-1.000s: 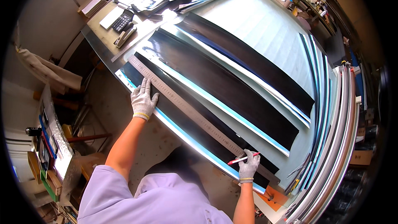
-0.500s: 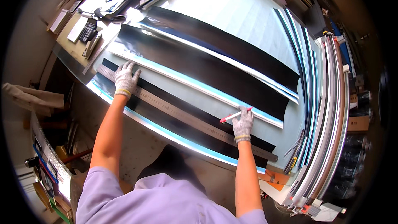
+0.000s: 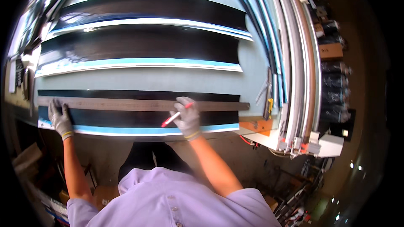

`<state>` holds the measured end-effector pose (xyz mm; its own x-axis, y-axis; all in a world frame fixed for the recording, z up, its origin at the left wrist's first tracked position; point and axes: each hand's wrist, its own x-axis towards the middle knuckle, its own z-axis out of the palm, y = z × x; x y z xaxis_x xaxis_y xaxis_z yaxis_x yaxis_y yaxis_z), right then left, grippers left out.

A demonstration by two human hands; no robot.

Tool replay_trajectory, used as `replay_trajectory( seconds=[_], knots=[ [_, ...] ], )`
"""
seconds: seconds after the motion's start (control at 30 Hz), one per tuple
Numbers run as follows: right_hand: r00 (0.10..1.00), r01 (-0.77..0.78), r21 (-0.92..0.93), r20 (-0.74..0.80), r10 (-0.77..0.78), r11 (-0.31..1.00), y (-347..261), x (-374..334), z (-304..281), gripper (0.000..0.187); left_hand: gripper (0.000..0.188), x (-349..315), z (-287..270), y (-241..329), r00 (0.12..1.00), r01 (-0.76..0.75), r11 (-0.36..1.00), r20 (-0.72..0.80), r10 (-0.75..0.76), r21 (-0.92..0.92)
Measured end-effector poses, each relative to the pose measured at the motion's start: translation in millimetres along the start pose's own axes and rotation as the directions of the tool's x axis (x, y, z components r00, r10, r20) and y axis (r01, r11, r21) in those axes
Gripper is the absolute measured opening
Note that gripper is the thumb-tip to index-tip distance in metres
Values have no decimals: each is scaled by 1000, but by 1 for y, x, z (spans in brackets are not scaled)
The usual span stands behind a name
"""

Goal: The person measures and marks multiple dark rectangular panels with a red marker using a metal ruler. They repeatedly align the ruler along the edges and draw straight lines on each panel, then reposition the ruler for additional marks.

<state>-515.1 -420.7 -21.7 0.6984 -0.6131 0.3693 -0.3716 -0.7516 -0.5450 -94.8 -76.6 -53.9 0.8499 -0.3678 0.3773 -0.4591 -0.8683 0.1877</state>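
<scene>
A long grey metal ruler point(image 3: 139, 104) lies lengthwise on the nearest black sheet point(image 3: 139, 119), which has a light blue lower edge. My left hand point(image 3: 59, 117), in a grey glove, presses flat on the ruler's left end. My right hand point(image 3: 187, 117), also gloved, rests at the ruler's middle and holds a red and white marker point(image 3: 174, 116), tip pointing down-left over the black sheet.
Two more black sheets point(image 3: 139, 46) with blue edges lie further back on the grey table point(image 3: 147, 80). Curved white and blue strips point(image 3: 294, 59) stack along the right side. An orange block point(image 3: 259, 125) sits at the table's right corner. Boxes stand far right.
The view has swung so the ruler and sheets now run level. My right hand has slid left along the ruler toward its middle. My left hand stays on the left end.
</scene>
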Motion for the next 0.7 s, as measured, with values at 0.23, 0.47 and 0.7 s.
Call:
replay_trajectory(
  seconds=[0.23, 0.47, 0.7],
  knots=[
    [1000, 1, -63, -27, -2, 998, 4, -1, 2, 34, 59, 1, 14, -23, 996, 13, 998, 86, -8, -64],
    [997, -56, -79, -54, 52, 995, 2, -2, 7, 37, 52, 5, 8, -11, 994, -65, 997, 83, 68, -38],
    [995, -45, -110, -98, 35, 993, -5, 3, 7, 37, 54, 4, -15, 22, 995, -14, 1000, 96, 16, -15]
  ],
)
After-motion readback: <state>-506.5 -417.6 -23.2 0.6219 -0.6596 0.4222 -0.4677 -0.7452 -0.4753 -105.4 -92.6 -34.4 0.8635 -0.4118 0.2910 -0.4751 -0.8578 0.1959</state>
